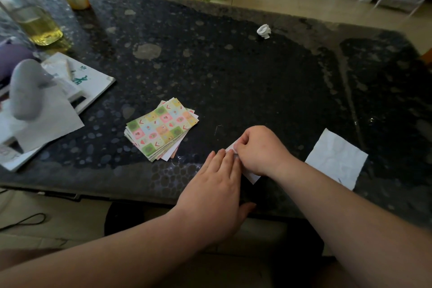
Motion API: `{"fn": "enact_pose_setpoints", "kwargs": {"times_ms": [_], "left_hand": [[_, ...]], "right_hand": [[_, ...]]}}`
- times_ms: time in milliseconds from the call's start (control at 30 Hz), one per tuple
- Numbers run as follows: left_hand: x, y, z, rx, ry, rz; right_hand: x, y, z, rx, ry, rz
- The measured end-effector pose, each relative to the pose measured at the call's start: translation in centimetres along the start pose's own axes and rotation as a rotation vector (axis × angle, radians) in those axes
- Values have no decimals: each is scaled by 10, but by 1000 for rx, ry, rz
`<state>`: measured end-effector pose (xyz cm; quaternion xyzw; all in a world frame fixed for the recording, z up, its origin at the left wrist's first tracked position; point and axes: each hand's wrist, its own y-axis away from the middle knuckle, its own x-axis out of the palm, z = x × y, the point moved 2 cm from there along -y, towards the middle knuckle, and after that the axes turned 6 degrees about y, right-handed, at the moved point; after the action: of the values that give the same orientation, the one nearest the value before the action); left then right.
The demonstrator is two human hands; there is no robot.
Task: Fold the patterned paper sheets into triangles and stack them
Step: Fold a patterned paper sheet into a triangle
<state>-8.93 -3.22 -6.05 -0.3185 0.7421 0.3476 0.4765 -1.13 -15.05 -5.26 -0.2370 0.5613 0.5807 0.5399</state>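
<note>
Patterned paper sheets (pixel 161 128) in a loose, fanned stack near the middle of the dark speckled table (pixel 233 65): glossy rectangles printed with pastel squares, hearts and chevrons, white undersides peeping out at the lower edges. One single sheet (pixel 253 178) just right of the stack, near the table's front edge, white side up, mostly covered by both hands. Only a corner and a sliver of its edge visible, fold shape impossible to make out. Left hand (pixel 215 184) palm down, fingers straight and together, fingertips pressing flat on that sheet. Right hand (pixel 259 149) curled, thumb and fingers pinching the sheet's upper edge. Farther right, a creased white paper napkin (pixel 336 159), lying flat. Toward the far side, a small crumpled white wad (pixel 264 31). At far left, a clear bottle (pixel 35 23) of yellow liquid, cut off by the frame, and blurred booklets (pixel 93 82).
</note>
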Motion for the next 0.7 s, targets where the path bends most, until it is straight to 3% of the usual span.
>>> {"fn": "enact_pose_setpoints", "kwargs": {"times_ms": [300, 400, 533, 700], "left_hand": [[0, -1, 1, -3, -23, 12], [-2, -1, 4, -6, -80, 43], [-11, -2, 5, -18, -48, 39], [-18, -6, 2, 20, -35, 47]], "right_hand": [[0, -1, -2, -32, 5, 0], [-12, 9, -10, -135, 2, 9], [-23, 36, -20, -458, 376, 12], [-13, 55, -14, -530, 582, 88]]}}
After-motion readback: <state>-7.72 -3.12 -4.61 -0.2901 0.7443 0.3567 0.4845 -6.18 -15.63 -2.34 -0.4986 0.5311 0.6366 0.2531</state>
